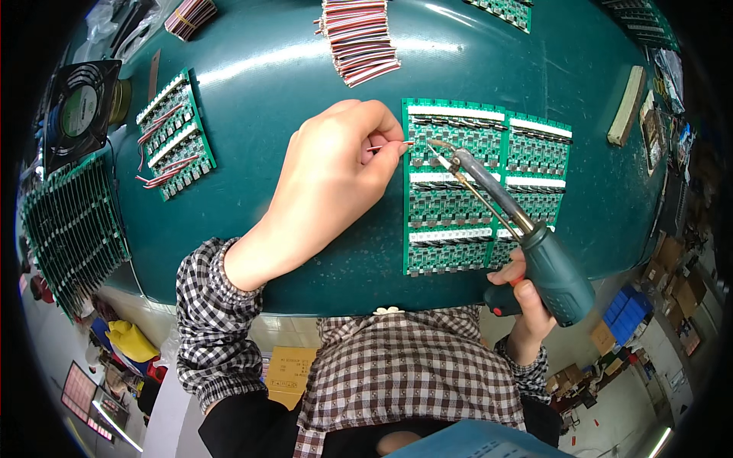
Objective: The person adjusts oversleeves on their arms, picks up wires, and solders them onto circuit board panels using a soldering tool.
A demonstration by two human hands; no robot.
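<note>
My left hand (336, 156) pinches a short thin wire (375, 147), its tip at the left edge of a green circuit board panel (450, 208) with white strips and rows of small parts. My right hand (527, 294) is wrapped round the handle of a dark green soldering gun (551, 267). The gun's metal barrel reaches up and left over the panel, and its tip is close to the wire end. Whether tip and wire touch, I cannot tell. A second, smaller board panel (177, 137) with red and white wires lies to the left.
A wide bundle of cut wires (359, 38) lies at the far middle, a smaller banded bundle (189, 18) at far left. A black fan (80, 111) stands left, above a rack of boards (72, 229). A wooden block (626, 105) sits at right on the green table (259, 114).
</note>
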